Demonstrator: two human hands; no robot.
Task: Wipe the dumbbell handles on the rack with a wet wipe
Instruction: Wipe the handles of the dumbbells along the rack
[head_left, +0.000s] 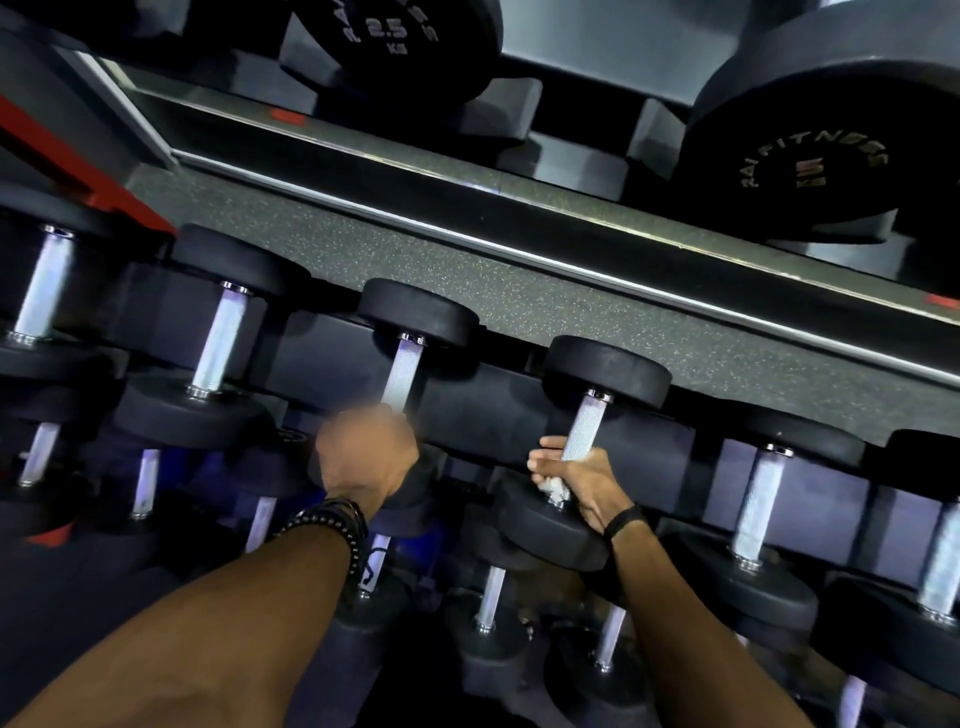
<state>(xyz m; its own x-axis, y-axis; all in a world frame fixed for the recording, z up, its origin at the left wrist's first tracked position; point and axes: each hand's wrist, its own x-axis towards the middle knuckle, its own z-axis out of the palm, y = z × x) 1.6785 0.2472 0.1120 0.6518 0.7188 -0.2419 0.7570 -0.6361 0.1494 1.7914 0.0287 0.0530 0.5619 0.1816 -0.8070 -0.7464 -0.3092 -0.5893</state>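
Observation:
Black dumbbells with silver knurled handles lie in a row on the rack's middle tier. My right hand grips the near end of one handle, with a crumpled white wet wipe pressed between palm and handle. My left hand, blurred, is curled round the near end of the neighbouring dumbbell's handle to the left. The fingers of both hands are partly hidden.
More dumbbells sit left and right on the same tier, and smaller ones on the tier below. Larger dumbbells rest on the upper shelf. Speckled grey floor shows behind the rack.

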